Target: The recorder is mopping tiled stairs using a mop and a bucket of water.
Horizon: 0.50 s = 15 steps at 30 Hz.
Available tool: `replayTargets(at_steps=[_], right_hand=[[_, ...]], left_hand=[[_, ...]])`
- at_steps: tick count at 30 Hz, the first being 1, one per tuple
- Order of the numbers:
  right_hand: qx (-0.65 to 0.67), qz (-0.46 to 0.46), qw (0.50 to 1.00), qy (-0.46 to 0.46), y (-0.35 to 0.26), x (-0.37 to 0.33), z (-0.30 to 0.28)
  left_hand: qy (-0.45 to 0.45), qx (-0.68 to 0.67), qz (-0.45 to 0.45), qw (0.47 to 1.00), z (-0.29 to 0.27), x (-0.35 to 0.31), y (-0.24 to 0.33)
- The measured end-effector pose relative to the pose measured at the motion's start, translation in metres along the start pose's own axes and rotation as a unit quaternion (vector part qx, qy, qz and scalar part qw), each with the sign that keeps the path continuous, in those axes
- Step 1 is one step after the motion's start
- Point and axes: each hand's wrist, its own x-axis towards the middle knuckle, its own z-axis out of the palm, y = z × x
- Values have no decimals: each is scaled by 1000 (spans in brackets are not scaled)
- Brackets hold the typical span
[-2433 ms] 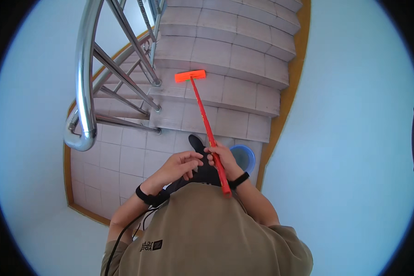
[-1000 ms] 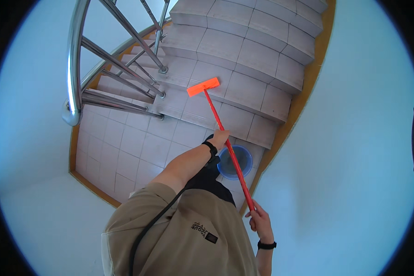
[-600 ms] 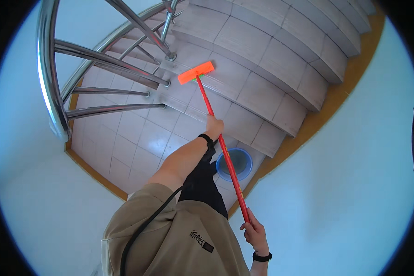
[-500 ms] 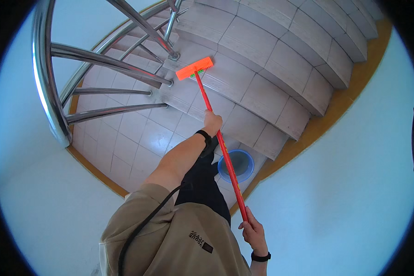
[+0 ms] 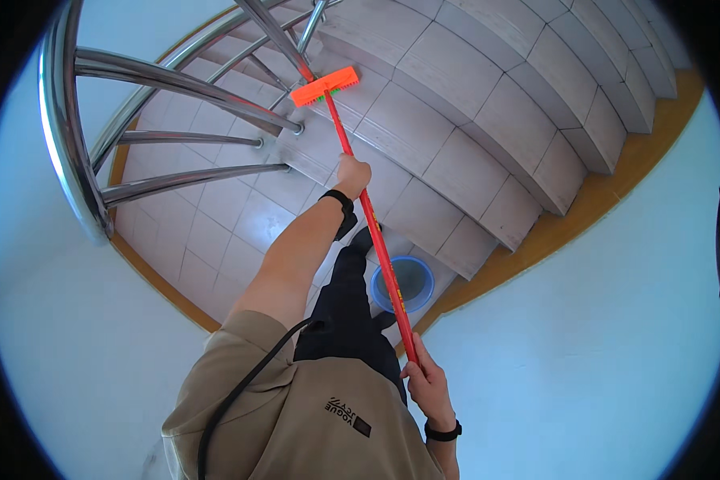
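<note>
A long-handled floor scrub brush (image 5: 386,264) slants across the middle, with a red pole and an orange head showing some green bristles. My left hand (image 5: 354,174) is closed round the upper part of the pole, a little below the head. Lower down, near the pole's bottom end, my right hand (image 5: 430,384) grips it with the fingers partly hidden behind. The brush head lies over a tiled stair tread (image 5: 356,88), close beside the foot of a metal railing post.
Grey tiled stairs (image 5: 464,112) curve up to the right, edged by a tan skirting (image 5: 616,176) and a pale wall. Shiny metal railings (image 5: 192,92) stand at the left. A blue-rimmed bucket (image 5: 430,300) sits on the floor near my feet.
The brush head has moved up and slightly left, toward the railing post. Both hands have travelled with the pole, my left arm reaching farther out.
</note>
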Motion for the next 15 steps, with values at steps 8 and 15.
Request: replayTargets(at_steps=[8, 15], right_hand=[[39, 6, 999, -8, 56, -35, -23], [29, 27, 999, 25, 127, -112, -80]], left_hand=[[-20, 24, 5, 999, 32, -41, -37], [-37, 28, 8, 999, 112, -129, -106]])
